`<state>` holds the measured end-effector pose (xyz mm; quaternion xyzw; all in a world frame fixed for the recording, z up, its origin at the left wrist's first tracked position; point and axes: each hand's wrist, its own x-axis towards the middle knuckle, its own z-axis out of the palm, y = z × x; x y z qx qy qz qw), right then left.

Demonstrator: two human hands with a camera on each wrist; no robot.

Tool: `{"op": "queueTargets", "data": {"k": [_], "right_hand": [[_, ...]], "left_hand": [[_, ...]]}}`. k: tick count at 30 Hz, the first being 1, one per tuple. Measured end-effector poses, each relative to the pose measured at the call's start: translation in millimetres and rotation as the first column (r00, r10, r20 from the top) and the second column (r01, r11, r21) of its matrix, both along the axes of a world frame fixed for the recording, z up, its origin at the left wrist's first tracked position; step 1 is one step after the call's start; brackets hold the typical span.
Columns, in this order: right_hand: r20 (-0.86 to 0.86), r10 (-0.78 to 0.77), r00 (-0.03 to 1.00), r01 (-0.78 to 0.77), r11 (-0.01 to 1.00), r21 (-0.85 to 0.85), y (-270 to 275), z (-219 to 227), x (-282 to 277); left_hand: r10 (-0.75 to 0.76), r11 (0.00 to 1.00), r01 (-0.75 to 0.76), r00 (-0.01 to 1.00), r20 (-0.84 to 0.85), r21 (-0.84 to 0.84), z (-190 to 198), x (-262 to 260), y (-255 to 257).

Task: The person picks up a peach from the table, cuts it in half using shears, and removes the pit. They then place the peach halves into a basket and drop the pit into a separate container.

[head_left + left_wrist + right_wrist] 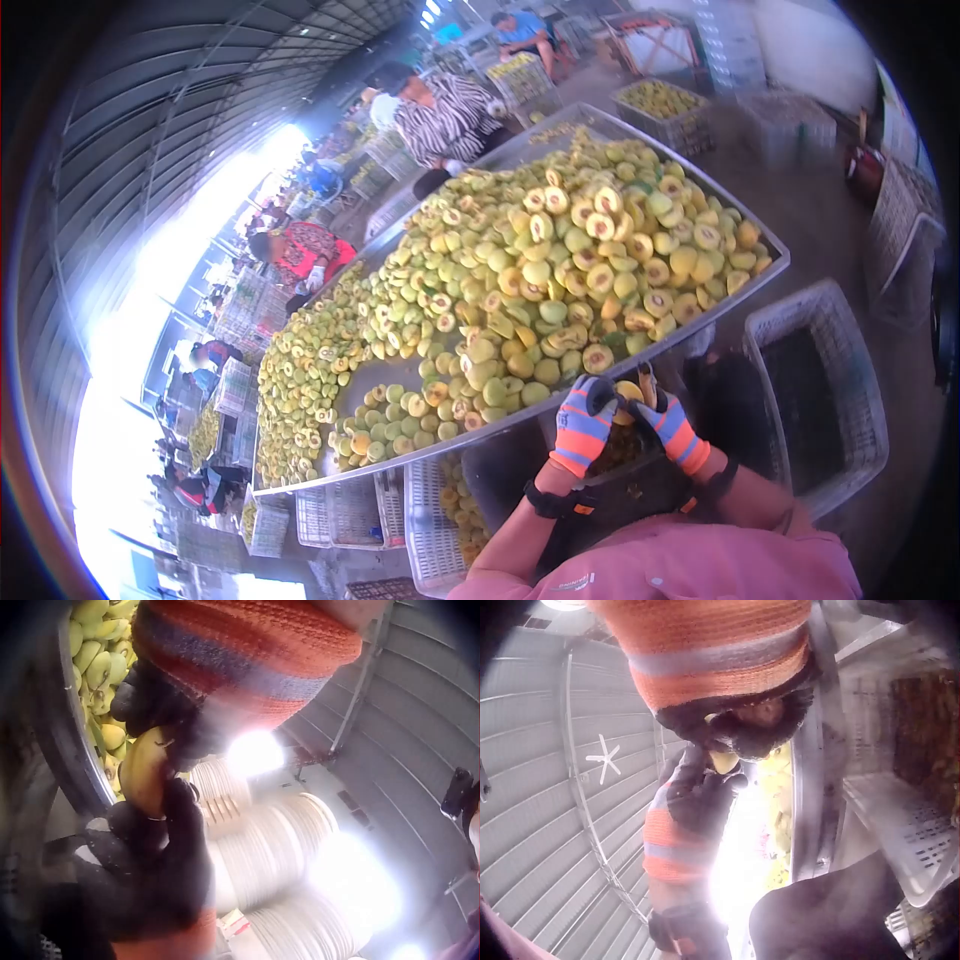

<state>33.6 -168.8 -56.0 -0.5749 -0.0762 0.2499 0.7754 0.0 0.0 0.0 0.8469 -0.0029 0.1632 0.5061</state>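
Gloved hands meeting over one yellow fruit.
Both wrists bend inward, forearms reaching forward; the left hand (584, 427) pinches the smooth, rounded fruit (145, 774) just beyond the table's metal rim (400, 461); the right hand (678, 432) curls its fingers round a brown object (648, 384), too small to identify, beside the fruit; the gloves (247, 664) are ribbed orange knit, grey-banded, with black-coated fingers; halved fruits (520, 285) heap on the table.

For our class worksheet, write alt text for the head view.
A person's gloved left hand and right hand hold a yellow fruit between them beside a metal table heaped with cut fruit. A plastic crate stands at right, and other people are beyond the table.
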Motion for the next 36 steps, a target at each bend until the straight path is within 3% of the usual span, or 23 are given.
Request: {"op": "queueTargets", "data": {"k": [2,5,6,8,11,14,16,17,18,19,20,22,24,25,26,27,28,29,30,32,33,34,36], "right_hand": [[0.183,-0.093,0.979,0.086,0.995,0.05,-7,-25,23],[0.305,-0.202,0.931,0.17,0.977,0.128,17,8,-27],[0.302,-0.185,0.935,0.159,0.981,0.108,10,8,-23],[0.256,-0.159,0.954,0.141,0.986,0.086,7,5,-30],[-0.157,0.016,0.988,0.009,0.988,0.157,-2,11,-29],[0.062,0.193,0.979,-0.195,0.98,0.039,-10,13,-29],[0.581,-0.065,0.811,0.093,0.996,-0.018,11,-13,-22],[0.517,-0.105,0.849,0.127,0.992,-0.008,11,-24,-19],[0.45,-0.147,0.881,0.163,0.987,0.004,12,-25,-17],[0.026,-0.1,0.995,0.1,0.995,0.025,3,-2,-15],[-0.407,-0.024,0.913,0.058,0.996,0.071,-2,14,-13],[-0.245,0.069,0.967,-0.06,0.997,0.046,-3,1,-6],[0.213,0.09,0.973,-0.076,0.994,-0.074,-1,-19,-14],[0.571,0.107,0.814,-0.013,0.986,-0.165,4,-21,-21],[0.705,0.021,0.709,0.042,0.997,-0.071,14,-11,-29],[0.811,-0.072,0.581,0.078,0.996,0.032,21,1,-38],[0.735,0.044,0.677,-0.002,0.998,-0.058,19,4,-45],[0.649,0.156,0.745,-0.094,0.987,-0.128,16,7,-45],[0.554,0.262,0.79,-0.194,0.964,-0.18,16,11,-44],[0.004,0.246,0.969,-0.246,0.968,0.059,21,25,-40],[-0.116,0.202,0.973,-0.18,0.968,0.176,27,18,-39],[-0.237,0.161,0.958,-0.091,0.955,0.284,32,12,-38],[-0.224,0.08,0.971,-0.017,0.962,0.271,32,12,-40]], "left_hand": [[-0.039,0.992,0.037,0.999,-0.02,-0.122,-26,27,-9],[-0.09,0.969,0.05,0.983,-0.158,-0.243,5,-15,11],[-0.085,0.989,0.069,0.989,-0.119,-0.133,4,-9,6],[-0.08,0.99,0.089,0.994,-0.079,0.112,5,-13,5],[-0.014,0.997,0.007,0.996,0.089,0.075,-6,-17,-8],[-0.108,0.777,-0.065,0.966,0.235,0.626,28,-30,-22],[-0.182,0.704,-0.059,0.948,0.26,0.708,19,-37,-31],[-0.22,0.665,-0.06,0.937,0.272,0.745,16,-41,-35],[-0.221,0.698,-0.063,0.928,0.299,0.713,20,-43,-37],[-0.207,0.753,-0.039,0.933,0.293,0.657,28,-47,-36],[-0.196,0.805,-0.008,0.94,0.279,0.593,38,-53,-32],[-0.106,0.875,-0.036,0.959,0.263,0.483,36,-62,-22],[0.097,0.992,-0.084,0.985,0.141,-0.094,2,-59,-17],[0.16,0.802,-0.147,0.987,-0.03,-0.578,-20,-58,-23],[0.124,0.716,-0.095,0.992,-0.008,-0.691,-23,-50,-26],[0.099,0.7,-0.099,0.994,-0.042,-0.707,-12,-51,-35],[0.155,0.718,-0.12,0.988,-0.01,-0.685,-18,-46,-35],[0.205,0.979,-0.197,0.948,0.246,-0.056,-51,-41,-17],[0.214,0.974,-0.191,0.954,0.21,-0.124,-54,-38,-15],[0.228,0.722,-0.173,0.974,-0.005,-0.67,-46,-32,-15],[0.149,0.262,-0.185,0.978,-0.15,-0.947,-33,-28,-15],[0.154,0.244,-0.183,0.977,-0.149,-0.952,-29,-28,-11],[0.324,0.784,-0.261,0.946,0.013,-0.564,-60,-26,12]]}}
